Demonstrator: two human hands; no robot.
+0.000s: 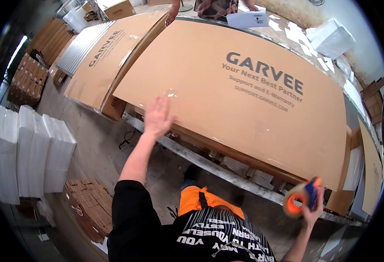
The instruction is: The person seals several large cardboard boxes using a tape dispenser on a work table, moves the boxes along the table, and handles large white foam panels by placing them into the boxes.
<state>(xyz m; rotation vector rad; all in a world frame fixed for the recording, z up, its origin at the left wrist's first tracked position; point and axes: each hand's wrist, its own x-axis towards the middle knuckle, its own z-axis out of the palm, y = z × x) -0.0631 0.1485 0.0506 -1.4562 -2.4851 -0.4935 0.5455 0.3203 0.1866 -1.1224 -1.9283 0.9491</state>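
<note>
A large flat cardboard box [192, 65] with dark print on its top lies across a roller conveyor in front of me. My left hand [158, 117] is flat with its fingers stretched out, at the box's near left edge; strips of clear tape shine close by. At the near right corner, my right hand [314, 203] grips a tape dispenser [303, 196] with an orange hub and blue and orange parts. It is somewhat blurred. The dispenser is just off the box's near side, and whether it touches the box I cannot tell.
A second printed box [109, 56] lies to the left. White foam blocks [30, 148] and flattened cardboard [89, 207] stand on the left floor. Metal conveyor rail [200, 163] runs along the near side. Across the box, another person's hand [171, 15] and a white labelled sheet [247, 19] show.
</note>
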